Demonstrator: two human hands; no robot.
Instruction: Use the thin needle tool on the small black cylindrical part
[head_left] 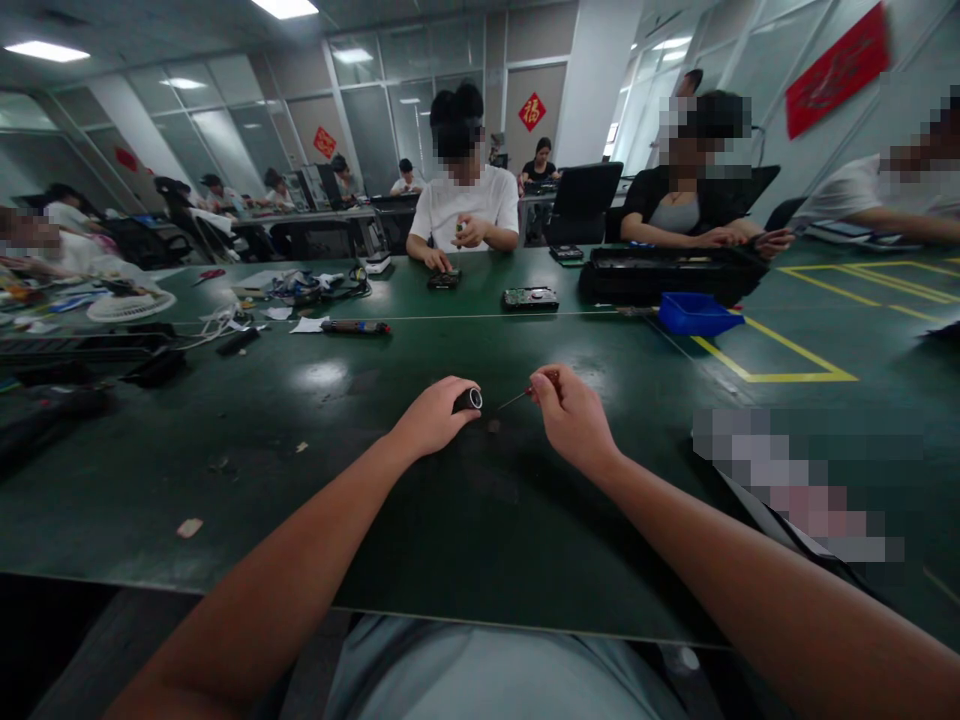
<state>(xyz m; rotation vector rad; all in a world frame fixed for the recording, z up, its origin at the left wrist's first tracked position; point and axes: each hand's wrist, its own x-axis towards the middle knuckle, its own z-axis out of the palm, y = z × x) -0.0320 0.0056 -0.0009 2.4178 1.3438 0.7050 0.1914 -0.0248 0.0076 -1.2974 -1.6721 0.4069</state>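
My left hand [437, 415] is closed around a short black cylinder [466, 400] with a bright ring at its end, which faces right. What exactly the cylinder is, I cannot make out. Across a small gap, my right hand [568, 410] grips a screwdriver [515, 399] by its handle, mostly hidden in the fingers. Its thin metal shaft points left and slightly down toward the cylinder, apart from it. Both hands are just above the green table [480, 540]. A small brownish spot [493, 426] shows on the surface below the shaft tip.
Across the table a person [469, 205] handles a small dark device. A hard drive [530, 298], a blue bin [694, 314] and a long black casing [667, 275] lie ahead. An electric screwdriver [356, 327] and cables are left; a partly blurred folder [750, 500] is right.
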